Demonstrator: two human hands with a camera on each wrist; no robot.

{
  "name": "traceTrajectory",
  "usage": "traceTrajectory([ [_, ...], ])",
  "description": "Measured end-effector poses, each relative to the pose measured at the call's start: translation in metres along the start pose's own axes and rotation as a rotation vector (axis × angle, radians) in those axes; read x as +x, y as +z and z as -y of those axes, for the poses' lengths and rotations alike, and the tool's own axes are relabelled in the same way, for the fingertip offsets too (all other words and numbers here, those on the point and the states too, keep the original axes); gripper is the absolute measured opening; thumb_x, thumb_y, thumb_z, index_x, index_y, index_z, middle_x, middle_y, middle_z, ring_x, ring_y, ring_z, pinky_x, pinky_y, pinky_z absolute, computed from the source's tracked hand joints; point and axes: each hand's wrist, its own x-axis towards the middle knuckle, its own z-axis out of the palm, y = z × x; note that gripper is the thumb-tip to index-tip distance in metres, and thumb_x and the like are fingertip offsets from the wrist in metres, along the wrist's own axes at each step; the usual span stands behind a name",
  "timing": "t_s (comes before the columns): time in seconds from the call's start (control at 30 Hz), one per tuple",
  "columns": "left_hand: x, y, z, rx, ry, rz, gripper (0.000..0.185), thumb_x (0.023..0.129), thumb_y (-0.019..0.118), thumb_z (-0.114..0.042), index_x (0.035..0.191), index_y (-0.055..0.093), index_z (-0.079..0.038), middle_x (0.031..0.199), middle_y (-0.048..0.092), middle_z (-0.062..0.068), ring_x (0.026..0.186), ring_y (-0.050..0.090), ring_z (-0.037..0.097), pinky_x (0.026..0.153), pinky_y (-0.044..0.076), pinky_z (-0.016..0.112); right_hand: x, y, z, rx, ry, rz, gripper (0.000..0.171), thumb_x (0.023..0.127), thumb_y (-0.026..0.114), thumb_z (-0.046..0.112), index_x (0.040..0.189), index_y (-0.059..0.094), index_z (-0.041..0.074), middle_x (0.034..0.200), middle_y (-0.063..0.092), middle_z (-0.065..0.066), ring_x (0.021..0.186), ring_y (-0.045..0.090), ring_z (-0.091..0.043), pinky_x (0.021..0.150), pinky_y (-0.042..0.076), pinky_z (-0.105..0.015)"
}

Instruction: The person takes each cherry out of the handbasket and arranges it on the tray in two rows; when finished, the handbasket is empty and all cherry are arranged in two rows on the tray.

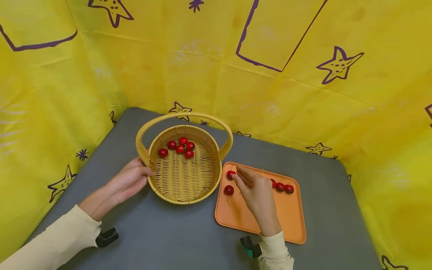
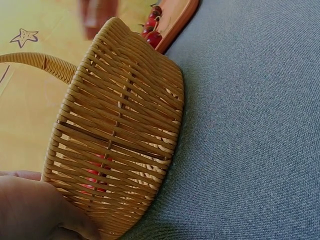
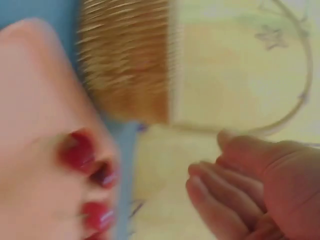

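My left hand (image 1: 129, 179) grips the left side of a round wicker basket (image 1: 183, 183), by the foot of its arched handle (image 1: 183, 114). Several red cherries (image 1: 180, 149) lie towards the back of the basket. Over an orange tray (image 1: 287, 217), to the basket's right, is my right hand (image 1: 259, 197), its thumb apart from the loosely bent fingers and nothing between them. Close to its thumb lies one cherry (image 1: 230, 174), with another cherry (image 1: 228, 190) nearer me. A row of cherries (image 1: 280, 186) at the tray's right is partly hidden behind the hand.
Basket and tray stand side by side on a grey cloth-covered table (image 1: 175, 236). Yellow fabric walls (image 1: 209, 75) with purple star drawings rise behind it and at both sides. A dark wrist device (image 1: 107, 237) sits at the left cuff. The right wrist view is blurred.
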Motion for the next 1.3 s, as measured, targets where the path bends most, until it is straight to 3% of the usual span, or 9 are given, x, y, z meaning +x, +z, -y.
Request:
traceTrajectory([
  [0.1,0.004,0.004,0.001,-0.005,0.002,0.005,0.092,0.091,0.035,0.021,0.165,-0.016,-0.002,0.174,-0.008,0.019,0.159,-0.006,0.031,0.130,0.000,0.047,0.012,-0.004,0.017,0.166,-0.072,0.039,0.037,0.096,0.078,0.021,0.131,0.075,0.010,0.125,0.076,-0.004,0.109,0.074,-0.014,0.086,0.061,-0.028],
  [0.2,0.007,0.006,0.002,-0.010,0.004,0.004,0.093,0.090,0.034,0.022,0.165,-0.015,-0.001,0.174,-0.006,0.019,0.159,-0.004,0.031,0.130,0.000,0.048,0.028,0.005,0.028,0.308,-0.127,0.099,0.036,0.098,0.076,0.020,0.133,0.074,0.011,0.128,0.075,-0.006,0.112,0.074,-0.015,0.088,0.060,-0.027],
  [0.37,0.009,0.006,0.003,-0.027,0.012,-0.008,0.092,0.089,0.034,0.022,0.165,-0.012,0.000,0.174,-0.004,0.019,0.159,-0.003,0.031,0.130,0.000,0.048,0.061,0.037,0.034,0.369,-0.142,0.162,0.041,0.099,0.075,0.022,0.139,0.070,0.013,0.135,0.072,-0.004,0.119,0.071,-0.018,0.093,0.058,-0.025],
  [0.6,0.007,0.006,0.002,-0.017,0.017,-0.023,0.091,0.088,0.035,0.022,0.165,-0.009,0.002,0.174,-0.001,0.020,0.159,-0.001,0.030,0.130,0.001,0.047,0.090,0.065,0.038,0.325,-0.128,0.252,0.047,0.101,0.073,0.023,0.146,0.065,0.016,0.143,0.067,-0.003,0.130,0.065,-0.026,0.101,0.056,-0.030],
  [0.77,0.004,0.005,0.000,-0.012,0.009,-0.025,0.091,0.088,0.035,0.022,0.165,-0.010,0.002,0.174,-0.001,0.021,0.159,-0.001,0.031,0.130,0.001,0.048,0.101,0.080,0.035,0.214,-0.109,0.326,0.050,0.101,0.072,0.019,0.149,0.061,0.013,0.146,0.064,-0.006,0.130,0.065,-0.026,0.105,0.055,-0.038],
  [0.97,0.002,0.005,-0.001,-0.001,-0.001,-0.030,0.091,0.088,0.036,0.022,0.165,-0.009,0.003,0.173,0.002,0.023,0.158,0.002,0.033,0.130,0.005,0.049,0.108,0.097,0.031,0.079,-0.147,0.399,0.049,0.101,0.070,0.009,0.150,0.060,0.007,0.145,0.064,-0.012,0.131,0.064,-0.031,0.108,0.053,-0.042],
  [1.3,0.000,0.004,-0.002,0.019,-0.012,-0.026,0.092,0.090,0.036,0.020,0.164,-0.015,0.002,0.174,-0.005,0.022,0.159,-0.003,0.033,0.129,0.001,0.050,0.108,0.108,0.028,-0.035,-0.217,0.413,0.043,0.100,0.071,0.005,0.143,0.066,0.007,0.140,0.069,-0.007,0.125,0.067,-0.027,0.106,0.054,-0.040],
])
